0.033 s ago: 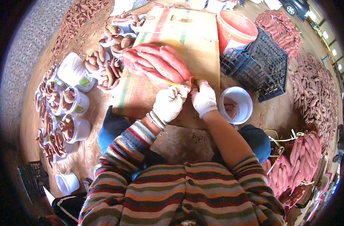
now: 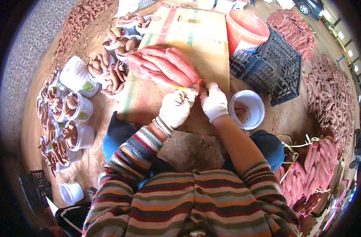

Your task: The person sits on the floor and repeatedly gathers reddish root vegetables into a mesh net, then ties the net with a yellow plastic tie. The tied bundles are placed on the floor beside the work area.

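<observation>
A red net bag of sweet potatoes (image 2: 164, 65) lies on a cardboard sheet (image 2: 212, 59) before me, its gathered end toward my hands. My left hand (image 2: 176, 106), in a white work glove, is closed on that gathered end, with a thin yellow strip beside its fingers. Close against it, my right hand (image 2: 213, 102), gloved too, has its fingers curled round the bag's neck. The fingertips of both hands partly cover the neck, so the tie itself cannot be made out.
At my right stand a white bucket (image 2: 251, 102), a black crate (image 2: 279, 71) and an orange bucket (image 2: 245, 29). Several tubs of sweet potatoes (image 2: 79, 106) crowd the left. Filled net bags (image 2: 307, 170) lie lower right, near a large loose heap (image 2: 330, 98).
</observation>
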The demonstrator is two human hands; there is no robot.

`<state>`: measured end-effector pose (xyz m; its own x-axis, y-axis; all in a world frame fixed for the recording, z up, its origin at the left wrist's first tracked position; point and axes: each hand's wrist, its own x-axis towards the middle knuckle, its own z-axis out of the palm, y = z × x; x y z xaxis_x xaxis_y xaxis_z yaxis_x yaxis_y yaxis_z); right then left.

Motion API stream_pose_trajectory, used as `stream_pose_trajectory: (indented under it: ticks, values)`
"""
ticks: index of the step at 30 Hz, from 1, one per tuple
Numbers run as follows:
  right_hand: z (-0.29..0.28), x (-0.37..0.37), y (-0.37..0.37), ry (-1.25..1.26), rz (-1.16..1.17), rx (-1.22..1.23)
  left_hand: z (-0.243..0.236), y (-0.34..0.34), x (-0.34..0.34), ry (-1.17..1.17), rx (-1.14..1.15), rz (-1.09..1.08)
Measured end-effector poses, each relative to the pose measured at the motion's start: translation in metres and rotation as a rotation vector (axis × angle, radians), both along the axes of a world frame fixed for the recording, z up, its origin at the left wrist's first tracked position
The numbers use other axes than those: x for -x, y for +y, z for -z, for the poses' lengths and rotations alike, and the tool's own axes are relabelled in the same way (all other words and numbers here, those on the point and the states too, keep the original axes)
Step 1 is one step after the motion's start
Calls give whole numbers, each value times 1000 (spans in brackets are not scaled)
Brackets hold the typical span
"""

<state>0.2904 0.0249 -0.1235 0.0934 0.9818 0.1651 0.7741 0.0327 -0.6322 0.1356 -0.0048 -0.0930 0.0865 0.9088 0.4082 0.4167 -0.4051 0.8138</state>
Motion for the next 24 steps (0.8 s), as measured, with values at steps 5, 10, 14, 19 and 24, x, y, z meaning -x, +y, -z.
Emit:
stream_pose_trajectory:
  ticks: [5, 10, 14, 19, 24]
  values:
    - [-13, -8, -5, 153, -87, -14, 2, 7, -5, -305, 316, 4]
    - [-22, -62, 15, 506, -134, 32, -9, 7, -6, -479, 237, 250]
    - [-1, -169, 49, 1077, 202, 8, -11, 6, -11, -472, 281, 192]
    - [92, -249, 36, -222, 216, 591, -15, 4, -10, -367, 289, 76]
    - [163, -234, 5, -266, 63, 1013, -18, 2, -14, -369, 454, -41]
